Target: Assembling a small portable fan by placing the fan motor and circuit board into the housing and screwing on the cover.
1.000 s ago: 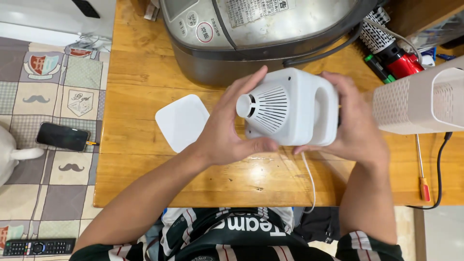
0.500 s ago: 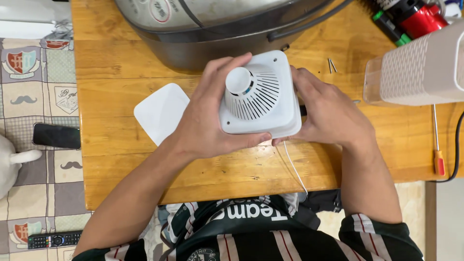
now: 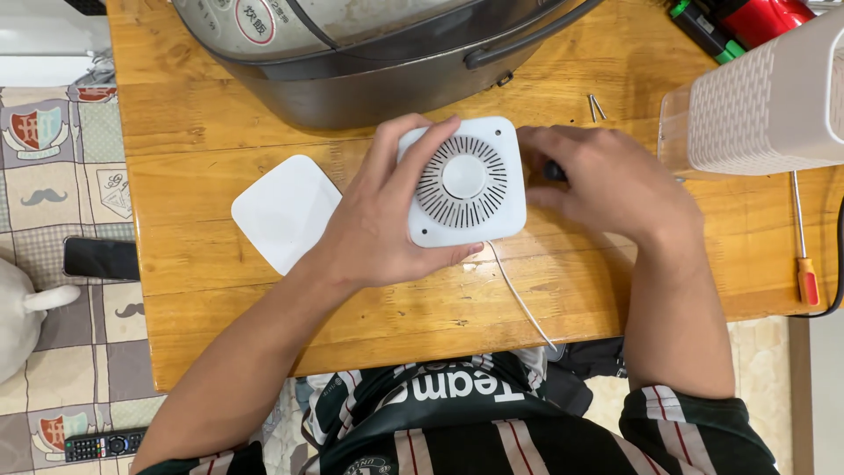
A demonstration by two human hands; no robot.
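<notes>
A white, rounded square device (image 3: 466, 180) with a round slotted vent on top stands on the wooden table (image 3: 220, 114). My left hand (image 3: 387, 220) grips its left side, fingers wrapped over the top edge and thumb under the near edge. My right hand (image 3: 607, 185) rests on the table just right of the device, its fingers curled around a small dark object that is mostly hidden. A thin white cable (image 3: 519, 299) runs from under the device toward the table's near edge.
A flat white square cover (image 3: 283, 211) lies left of my left hand. A large grey rice cooker (image 3: 369, 53) fills the far side. A white perforated box (image 3: 765, 97) stands at right, with an orange-handled screwdriver (image 3: 804, 255) beside it and small screws (image 3: 596, 105) nearby.
The device has been turned from lying on its side to standing vent-up on the table. My right hand has come off it and moved to the table at its right.
</notes>
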